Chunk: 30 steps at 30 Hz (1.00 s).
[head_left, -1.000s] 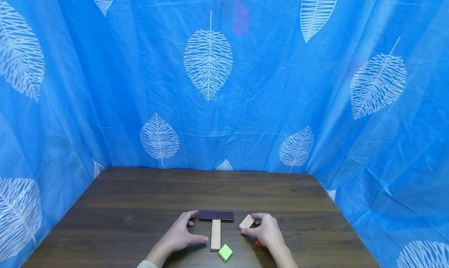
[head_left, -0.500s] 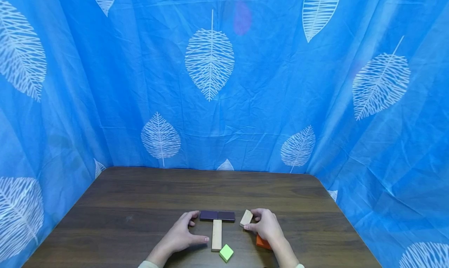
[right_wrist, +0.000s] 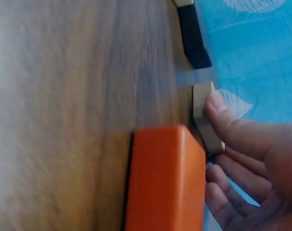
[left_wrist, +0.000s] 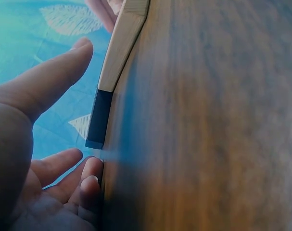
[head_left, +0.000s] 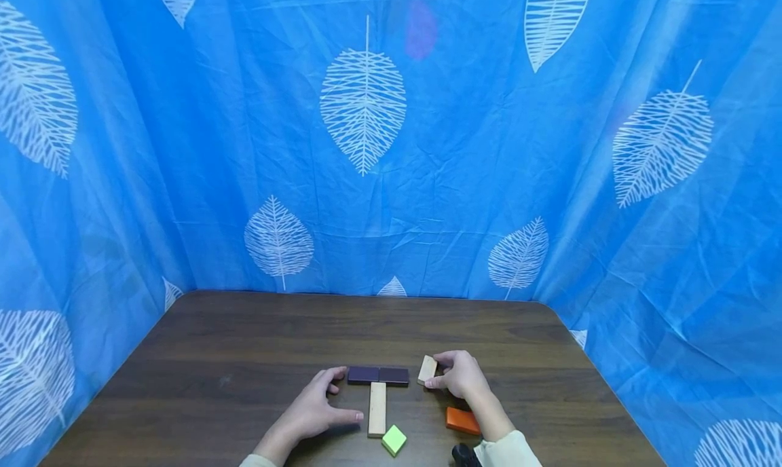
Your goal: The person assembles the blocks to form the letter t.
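Blue curtain (head_left: 452, 202) behind brown table (head_left: 244, 338). Left hand (head_left: 308, 411): spread, holding nothing, beside dark blocks (head_left: 363, 375). Short pale block (head_left: 426, 370): right of these, pinched by right hand (head_left: 463, 376); a leftward slip could knock the row askew.

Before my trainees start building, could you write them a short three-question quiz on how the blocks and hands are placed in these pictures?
1. Open question: what is the right hand holding between thumb and fingers?

2. True or false: the left hand holds nothing.

3. Multiple choice: in the head view, which letter do the two dark blocks and the long pale block form?
A) L
B) T
C) H

Key:
1. A small pale block.
2. True; its thumb and fingers are spread apart with nothing gripped between them.
3. B; the dark blocks form the bar and the long pale block the stem.
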### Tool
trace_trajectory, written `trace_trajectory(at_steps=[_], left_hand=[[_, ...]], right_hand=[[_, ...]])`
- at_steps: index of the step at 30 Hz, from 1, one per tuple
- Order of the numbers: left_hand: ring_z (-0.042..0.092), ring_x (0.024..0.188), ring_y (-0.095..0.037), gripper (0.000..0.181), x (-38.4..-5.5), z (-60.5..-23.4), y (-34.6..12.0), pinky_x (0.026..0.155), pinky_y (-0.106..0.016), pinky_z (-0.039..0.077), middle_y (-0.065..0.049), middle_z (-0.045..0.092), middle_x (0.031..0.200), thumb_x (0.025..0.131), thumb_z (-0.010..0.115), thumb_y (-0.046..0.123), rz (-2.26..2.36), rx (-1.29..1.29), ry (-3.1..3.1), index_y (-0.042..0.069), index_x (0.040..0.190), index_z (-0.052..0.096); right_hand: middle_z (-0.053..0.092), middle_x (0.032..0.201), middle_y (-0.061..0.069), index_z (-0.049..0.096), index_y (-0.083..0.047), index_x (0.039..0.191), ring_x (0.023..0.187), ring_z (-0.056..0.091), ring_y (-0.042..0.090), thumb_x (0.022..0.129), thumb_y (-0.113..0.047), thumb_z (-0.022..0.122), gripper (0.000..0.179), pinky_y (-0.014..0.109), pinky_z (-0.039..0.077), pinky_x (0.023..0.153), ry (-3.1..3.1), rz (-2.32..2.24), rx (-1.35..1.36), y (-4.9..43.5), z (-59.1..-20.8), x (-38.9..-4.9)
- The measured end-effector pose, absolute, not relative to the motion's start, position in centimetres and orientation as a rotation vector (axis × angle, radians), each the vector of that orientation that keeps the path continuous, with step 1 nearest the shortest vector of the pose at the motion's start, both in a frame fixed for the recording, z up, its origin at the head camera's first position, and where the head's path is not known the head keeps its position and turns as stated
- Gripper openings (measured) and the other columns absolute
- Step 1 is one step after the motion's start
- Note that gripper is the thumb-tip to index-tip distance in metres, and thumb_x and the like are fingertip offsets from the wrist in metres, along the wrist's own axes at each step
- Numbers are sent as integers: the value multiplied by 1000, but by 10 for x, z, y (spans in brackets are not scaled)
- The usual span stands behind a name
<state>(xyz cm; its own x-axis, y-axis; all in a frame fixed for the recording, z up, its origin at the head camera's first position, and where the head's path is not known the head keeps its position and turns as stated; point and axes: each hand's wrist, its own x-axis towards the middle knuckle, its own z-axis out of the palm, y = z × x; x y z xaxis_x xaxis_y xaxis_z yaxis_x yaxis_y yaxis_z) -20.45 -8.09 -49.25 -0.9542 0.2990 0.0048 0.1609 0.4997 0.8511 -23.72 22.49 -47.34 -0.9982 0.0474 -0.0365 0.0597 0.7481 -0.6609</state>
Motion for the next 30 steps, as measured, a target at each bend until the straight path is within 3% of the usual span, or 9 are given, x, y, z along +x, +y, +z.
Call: trace_trajectory(at_steps=[3, 13, 21, 30], left_hand=[[54, 111, -28, 91, -204, -494, -82, 85, -45, 48, -13, 53, 135, 70, 93, 36, 1452, 401, 2589, 0, 142, 50], [53, 111, -28, 90, -203, -495, -82, 86, -46, 47, -13, 53, 135, 71, 93, 36, 1477, 409, 2567, 0, 141, 50], [53, 110, -29, 91, -205, -494, -83, 79, -38, 48, -13, 55, 132, 71, 93, 30, 1551, 416, 2530, -3, 143, 47], [52, 110, -27, 92, -207, -498, -83, 88, -44, 45, -10, 56, 133, 71, 93, 32, 1540, 438, 2540, 0, 145, 47]], right_hand=[[70, 108, 13, 72, 1, 118, 90, 64, 25, 70, -13, 93, 54, 45, 54, 81, 2879, -1146, 116, 227, -477, -244], [65, 96, 4, 72, -4, 121, 83, 55, 21, 80, -15, 87, 45, 36, 49, 74, 2780, -1336, 86, 238, -488, -251], [62, 90, 4, 73, -6, 120, 77, 54, 20, 81, -16, 86, 43, 34, 45, 66, 2788, -1313, 47, 235, -486, -257], [68, 107, 10, 73, -5, 120, 80, 55, 21, 83, -15, 85, 41, 35, 48, 70, 2835, -1213, 2, 224, -481, -271]])
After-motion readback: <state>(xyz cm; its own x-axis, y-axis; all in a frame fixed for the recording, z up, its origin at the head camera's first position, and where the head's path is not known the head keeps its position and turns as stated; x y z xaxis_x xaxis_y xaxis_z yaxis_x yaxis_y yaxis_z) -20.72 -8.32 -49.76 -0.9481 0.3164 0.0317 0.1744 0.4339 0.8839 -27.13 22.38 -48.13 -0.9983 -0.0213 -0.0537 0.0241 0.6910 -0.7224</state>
